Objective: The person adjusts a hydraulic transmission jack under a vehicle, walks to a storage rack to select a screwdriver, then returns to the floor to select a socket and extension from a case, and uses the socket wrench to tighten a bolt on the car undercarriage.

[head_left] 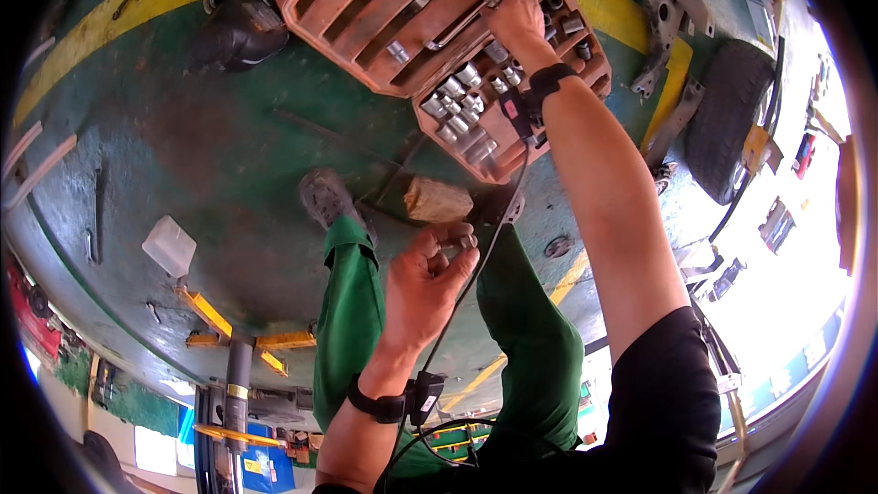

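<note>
My left hand [428,267] is raised over my legs, thumb and fingertips pinching a small metal piece [468,241], perhaps a socket. Farther forward, my right hand [518,22] reaches into an open orange-brown socket case [366,64]. Its fingers are curled at a long metal bar [462,26] lying along the lid half; the hand partly hides the bar. Several silver sockets [453,89] fill the other half of the case, beneath and beside my right wrist. One loose socket [397,52] lies in the lid half.
A brown block [437,199] lies between my feet. A dark cover-like object [240,35] and a white plastic container [169,246] are at left. On the right are a tyre [729,119] and metal arms [660,18]. A cable [485,265] runs between my wrists.
</note>
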A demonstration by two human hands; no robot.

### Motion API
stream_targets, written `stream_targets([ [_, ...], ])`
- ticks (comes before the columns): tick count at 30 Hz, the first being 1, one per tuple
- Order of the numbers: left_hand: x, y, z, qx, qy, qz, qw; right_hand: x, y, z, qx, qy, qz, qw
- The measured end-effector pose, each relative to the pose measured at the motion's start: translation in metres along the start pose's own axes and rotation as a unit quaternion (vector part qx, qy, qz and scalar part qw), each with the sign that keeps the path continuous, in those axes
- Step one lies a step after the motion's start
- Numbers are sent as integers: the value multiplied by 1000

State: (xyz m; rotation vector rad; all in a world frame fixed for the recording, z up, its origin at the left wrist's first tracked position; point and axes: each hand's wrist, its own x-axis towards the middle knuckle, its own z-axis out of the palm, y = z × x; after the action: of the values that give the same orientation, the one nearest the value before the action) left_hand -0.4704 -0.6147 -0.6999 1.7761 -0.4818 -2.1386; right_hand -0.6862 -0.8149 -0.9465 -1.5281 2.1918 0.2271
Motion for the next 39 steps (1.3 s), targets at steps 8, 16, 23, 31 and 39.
stream_targets([
  [8,12,-1,-1,-154,74,10,985,-69,34,-10,181,-30,36,982],
  [16,22,6,15,-133,80,-11,988,-148,73,23,201,-63,106,972],
  [23,26,10,25,-145,66,-11,987,-120,81,4,211,-68,78,972],
  [31,30,14,24,-153,60,-5,986,-30,100,-6,173,53,185,966],
  [39,34,7,12,-131,90,45,986,-63,91,-5,353,10,59,934],
])
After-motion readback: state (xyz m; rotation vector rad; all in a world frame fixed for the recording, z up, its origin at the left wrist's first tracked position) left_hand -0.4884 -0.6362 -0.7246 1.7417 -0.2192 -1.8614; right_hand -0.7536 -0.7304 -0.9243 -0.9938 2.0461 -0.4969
